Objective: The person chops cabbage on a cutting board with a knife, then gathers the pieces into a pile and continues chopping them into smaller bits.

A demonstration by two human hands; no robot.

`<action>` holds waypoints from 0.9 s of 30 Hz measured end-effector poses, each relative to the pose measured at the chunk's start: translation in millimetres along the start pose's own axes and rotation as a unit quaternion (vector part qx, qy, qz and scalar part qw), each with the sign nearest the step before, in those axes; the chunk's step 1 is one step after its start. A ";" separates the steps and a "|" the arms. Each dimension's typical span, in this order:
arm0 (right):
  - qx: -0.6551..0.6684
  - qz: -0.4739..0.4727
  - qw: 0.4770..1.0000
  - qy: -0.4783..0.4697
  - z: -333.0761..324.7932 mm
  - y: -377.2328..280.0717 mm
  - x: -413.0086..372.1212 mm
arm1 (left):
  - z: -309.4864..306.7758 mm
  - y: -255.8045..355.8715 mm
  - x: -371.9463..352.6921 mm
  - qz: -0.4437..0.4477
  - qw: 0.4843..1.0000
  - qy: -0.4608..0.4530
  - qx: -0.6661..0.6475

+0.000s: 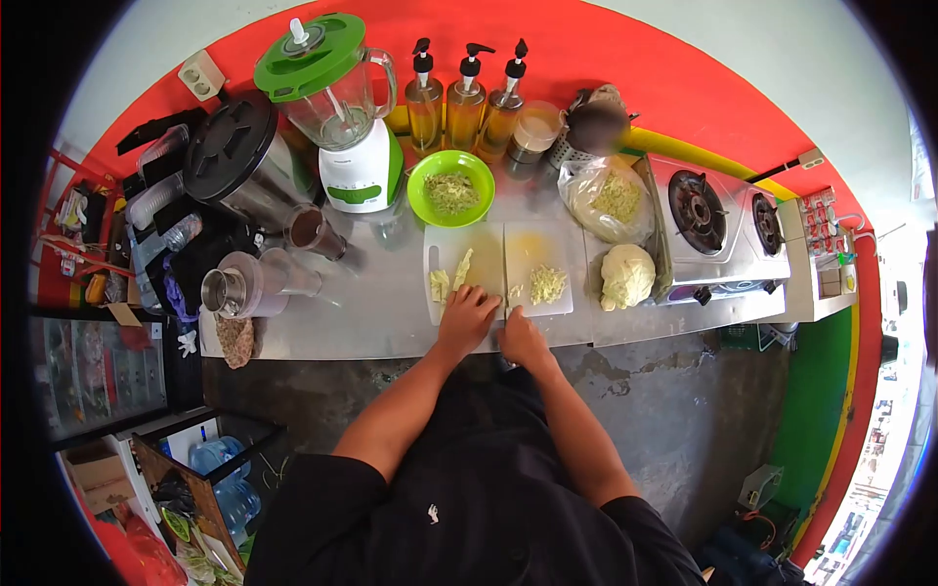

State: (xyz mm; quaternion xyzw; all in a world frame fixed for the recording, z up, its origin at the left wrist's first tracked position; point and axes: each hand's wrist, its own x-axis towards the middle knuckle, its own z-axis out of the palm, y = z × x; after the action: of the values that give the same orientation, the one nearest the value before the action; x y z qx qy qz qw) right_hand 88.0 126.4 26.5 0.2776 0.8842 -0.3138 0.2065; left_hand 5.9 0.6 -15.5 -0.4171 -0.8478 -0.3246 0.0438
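A white cutting board lies on the steel counter in front of me. My left hand rests on its lower middle, fingers curled and pressing down on pale green cabbage. Another cabbage piece lies beside those fingers. The handle of a knife is in my right hand. Its thin blade points away from me across the board, just right of my left fingertips. Shredded cabbage is heaped to the right of the blade. The bit under my left fingers is mostly hidden.
Behind the board stands a green bowl of shreds, with a blender and pump bottles farther back. To the right are a whole cabbage, a plastic bag of shreds and a gas stove. Containers crowd the left.
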 end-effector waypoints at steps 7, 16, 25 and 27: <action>-0.027 0.024 0.999 0.017 14.4 -8.6 -7.8 | 4.1 -4.7 -0.5 0.023 1.000 0.017 0.011; -0.032 -0.031 0.999 0.005 20.9 2.0 -13.3 | 7.6 -8.4 -2.9 0.023 0.999 0.029 0.016; -0.039 -0.030 0.999 0.011 14.9 -0.4 -5.2 | 5.3 -8.3 -5.3 0.020 0.999 0.032 -0.012; -0.036 -0.034 0.999 0.001 18.5 0.7 -19.9 | 7.8 -9.2 -5.6 0.016 0.999 0.037 -0.015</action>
State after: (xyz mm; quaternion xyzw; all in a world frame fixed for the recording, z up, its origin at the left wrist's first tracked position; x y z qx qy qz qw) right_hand 107.1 107.3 23.7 0.2405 0.9041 -0.2882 0.2044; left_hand 4.3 -2.7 -28.3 -0.4188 -0.8340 -0.3515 0.0740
